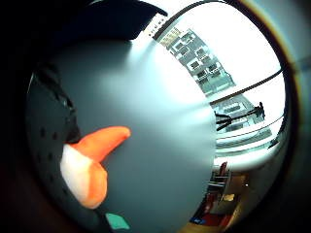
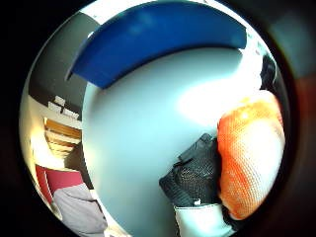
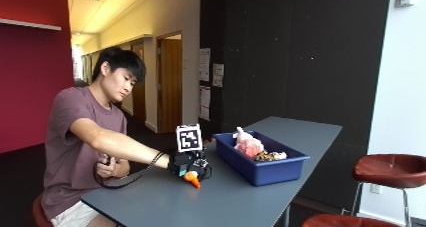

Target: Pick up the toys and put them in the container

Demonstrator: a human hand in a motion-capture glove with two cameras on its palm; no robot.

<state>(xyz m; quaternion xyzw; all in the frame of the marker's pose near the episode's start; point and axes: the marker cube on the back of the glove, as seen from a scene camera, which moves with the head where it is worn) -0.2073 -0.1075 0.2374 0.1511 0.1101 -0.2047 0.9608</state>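
Observation:
My gloved right hand is just above the grey table, a short way from the near end of the blue container. Its fingers curl round an orange toy with a white part, which hangs below the hand close to the tabletop. The little finger side palm view shows the orange and white toy over the table. In the thumb side palm view the orange toy sits beside a black gloved finger, with the container beyond. A pink toy and some smaller toys lie in the container.
The person's bare left hand stays by the table's near edge. Red stools stand to the right of the table. Bare tabletop stretches in front of and behind the container.

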